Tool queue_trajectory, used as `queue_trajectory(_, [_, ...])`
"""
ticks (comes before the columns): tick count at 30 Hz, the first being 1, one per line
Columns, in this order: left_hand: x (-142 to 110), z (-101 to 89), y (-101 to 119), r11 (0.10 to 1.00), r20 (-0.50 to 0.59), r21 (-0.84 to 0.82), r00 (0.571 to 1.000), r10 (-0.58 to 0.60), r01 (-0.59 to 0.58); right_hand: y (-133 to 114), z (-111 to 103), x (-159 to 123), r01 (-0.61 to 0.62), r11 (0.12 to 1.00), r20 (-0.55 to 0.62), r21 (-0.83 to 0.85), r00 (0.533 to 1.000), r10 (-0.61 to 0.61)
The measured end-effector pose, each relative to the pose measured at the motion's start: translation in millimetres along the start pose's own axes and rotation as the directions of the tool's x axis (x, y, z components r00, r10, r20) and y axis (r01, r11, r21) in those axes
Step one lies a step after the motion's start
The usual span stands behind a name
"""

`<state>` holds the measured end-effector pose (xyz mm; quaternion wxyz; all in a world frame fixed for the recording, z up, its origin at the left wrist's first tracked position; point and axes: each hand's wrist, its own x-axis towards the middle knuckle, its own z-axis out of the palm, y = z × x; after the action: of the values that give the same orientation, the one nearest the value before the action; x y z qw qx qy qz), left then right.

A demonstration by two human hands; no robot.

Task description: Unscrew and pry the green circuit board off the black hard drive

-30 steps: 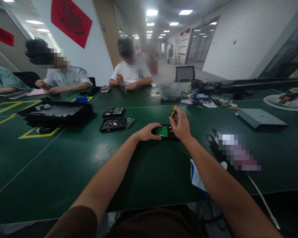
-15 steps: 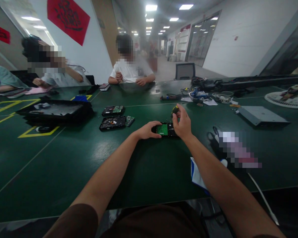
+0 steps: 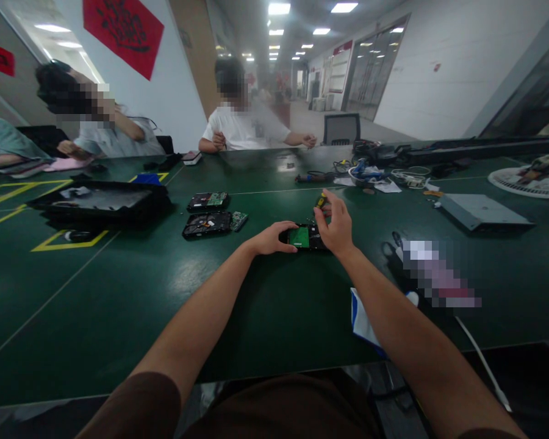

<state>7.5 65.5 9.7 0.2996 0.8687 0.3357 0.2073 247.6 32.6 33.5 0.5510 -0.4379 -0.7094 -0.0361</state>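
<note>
A black hard drive with a green circuit board lies on the green table in front of me. My left hand grips its left end, thumb along the near edge and fingers over the far edge. Above the drive's right end, my right hand is closed round a screwdriver with a yellow and black handle, held upright. The screwdriver's tip is hidden or too small to make out. To the left lie two more hard drives, one behind the other, with a loose circuit board beside the nearer.
A black tray stands at the left. On the right are a grey metal box, a blurred-out object and a white-and-blue cloth item by my right forearm. Cables lie farther back. People sit across the table.
My hands stay at the drive, the right with the screwdriver almost unmoved. Across the table, a person's arm has stretched out towards the right.
</note>
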Motion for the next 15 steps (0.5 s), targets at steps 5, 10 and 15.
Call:
queue_trajectory(5, [-0.4, -1.3, 2.9, 1.000, 0.005, -0.006, 1.000, 0.021, -0.021, 2.2, 0.8, 1.0, 0.003, 1.000, -0.021, -0.008, 1.000, -0.003])
queue_trajectory(10, [-0.1, -0.9, 2.2, 1.000, 0.010, 0.004, 1.000, 0.006, -0.006, -0.4, 0.8, -0.2, -0.024, 0.999, -0.024, 0.028, 0.999, 0.025])
queue_trajectory(15, [0.5, -0.6, 0.8, 1.000, 0.004, -0.004, 1.000, 0.013, -0.013, -0.1, 3.8, -0.2, -0.003, 0.999, -0.007, 0.051, 1.000, 0.003])
